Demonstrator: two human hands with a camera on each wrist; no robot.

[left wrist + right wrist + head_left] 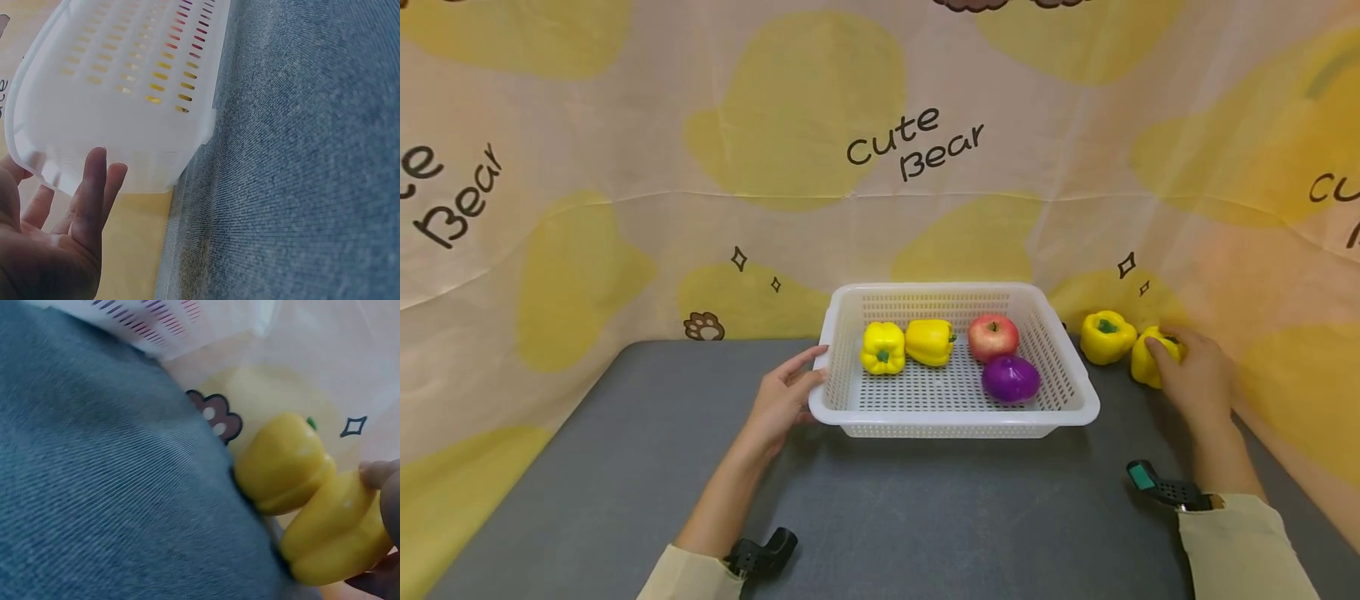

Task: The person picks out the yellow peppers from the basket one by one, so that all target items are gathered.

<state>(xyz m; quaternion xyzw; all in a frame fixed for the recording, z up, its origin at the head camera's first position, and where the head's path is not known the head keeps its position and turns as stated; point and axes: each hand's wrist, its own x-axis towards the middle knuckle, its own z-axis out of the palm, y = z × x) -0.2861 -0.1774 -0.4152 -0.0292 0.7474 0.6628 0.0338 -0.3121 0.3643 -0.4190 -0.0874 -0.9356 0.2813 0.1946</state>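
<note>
Right hand (pixel 1199 375) pinches a pepper (pixel 1144 362); left hand (pixel 779 402) touches the basket (pixel 955 417).
Head: left of the pinch, just beside the held one, a loose pepper (pixel 1107 337) stands on the table (pixel 955 517); farther left is the basket, containing two peppers (pixel 882 350), an apple (pixel 993 337) and a purple item (pixel 1011 379). Left wrist: the left hand's fingers, fairly straight and relaxed, rest at the basket's end. Right wrist: fingers press opposite sides of the held pepper, the loose one close by, the basket well apart from the grip.
</note>
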